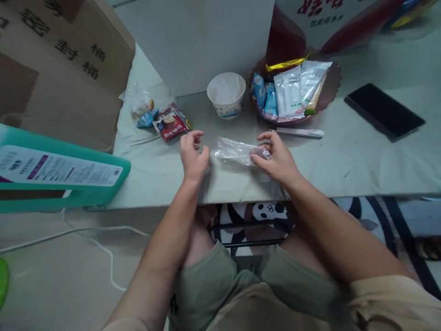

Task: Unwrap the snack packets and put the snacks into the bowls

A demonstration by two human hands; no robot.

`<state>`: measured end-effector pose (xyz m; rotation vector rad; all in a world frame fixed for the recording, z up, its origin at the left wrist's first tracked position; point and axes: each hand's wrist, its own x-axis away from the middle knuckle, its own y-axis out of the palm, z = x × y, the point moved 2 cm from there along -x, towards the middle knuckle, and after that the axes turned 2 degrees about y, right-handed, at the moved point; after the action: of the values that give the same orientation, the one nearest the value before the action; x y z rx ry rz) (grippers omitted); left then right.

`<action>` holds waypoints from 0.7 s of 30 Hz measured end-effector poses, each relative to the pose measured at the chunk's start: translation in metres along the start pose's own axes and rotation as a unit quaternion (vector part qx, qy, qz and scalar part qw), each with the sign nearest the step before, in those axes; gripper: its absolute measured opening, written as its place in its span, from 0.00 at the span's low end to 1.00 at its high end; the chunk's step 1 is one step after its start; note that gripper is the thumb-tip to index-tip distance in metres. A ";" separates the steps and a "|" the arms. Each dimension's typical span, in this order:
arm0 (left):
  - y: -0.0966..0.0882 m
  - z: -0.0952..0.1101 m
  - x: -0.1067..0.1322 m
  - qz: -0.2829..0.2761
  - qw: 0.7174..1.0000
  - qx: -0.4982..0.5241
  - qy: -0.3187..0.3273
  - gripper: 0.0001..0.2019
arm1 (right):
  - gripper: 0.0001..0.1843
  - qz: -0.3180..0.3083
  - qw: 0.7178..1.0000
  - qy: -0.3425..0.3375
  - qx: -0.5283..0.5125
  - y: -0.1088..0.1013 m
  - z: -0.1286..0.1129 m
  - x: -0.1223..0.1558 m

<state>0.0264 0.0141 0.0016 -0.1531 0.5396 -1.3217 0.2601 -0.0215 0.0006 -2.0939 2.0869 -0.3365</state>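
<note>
A crumpled clear plastic bag stretches between my hands, just above the table's front part. My right hand pinches its right end between thumb and fingers. To the left, my left hand has its fingers curled but apart, with nothing in them and a small gap to the bag. Beyond the bag stands a white paper cup with a pale lining inside. Near my left fingers lies a red snack packet, beside a blue wrapper and a small clear bag.
A dark glass bowl of sachets stands back right, with a white-handled tool before it. A black phone lies farther right. A green jug and cardboard box border the left; a large white box stands behind.
</note>
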 end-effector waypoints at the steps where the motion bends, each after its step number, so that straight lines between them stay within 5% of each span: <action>1: 0.001 0.006 0.004 0.029 0.998 -0.035 0.036 0.11 | 0.20 0.015 1.000 -0.002 -0.003 0.002 0.000 0.000; 3: 0.011 0.018 0.014 -0.006 0.994 -0.061 0.088 0.06 | 0.13 0.013 1.000 -0.005 0.006 0.007 0.000 0.001; 5: 0.025 0.027 0.022 -0.100 0.989 -0.037 0.098 0.08 | 0.09 -0.014 1.000 -0.012 0.015 0.012 -0.001 0.002; 9: 0.051 0.024 0.025 -0.278 0.951 0.132 0.004 0.23 | 0.11 -0.079 0.993 -0.005 -0.092 0.018 -0.004 0.002; 12: 0.054 0.014 0.018 -0.323 0.923 0.206 -0.038 0.28 | 0.13 -0.107 0.970 0.032 -0.214 0.018 -0.003 0.001; 15: 0.041 0.003 0.010 -0.235 0.955 0.173 -0.062 0.22 | 0.17 -0.087 0.976 0.068 -0.187 0.015 0.000 -0.004; 18: 0.016 0.002 -0.002 -0.050 0.997 0.037 -0.041 0.10 | 0.18 -0.042 0.991 0.081 -0.098 0.013 0.001 -0.010; 21: 0.001 0.019 -0.024 0.085 0.992 -0.090 0.031 0.08 | 0.16 -0.035 0.995 0.063 -0.073 0.013 -0.002 -0.015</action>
<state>0.0332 0.0336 0.0249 -0.2112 0.7106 -1.1147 0.2475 -0.0066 -0.0016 -2.2905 2.1727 -0.3436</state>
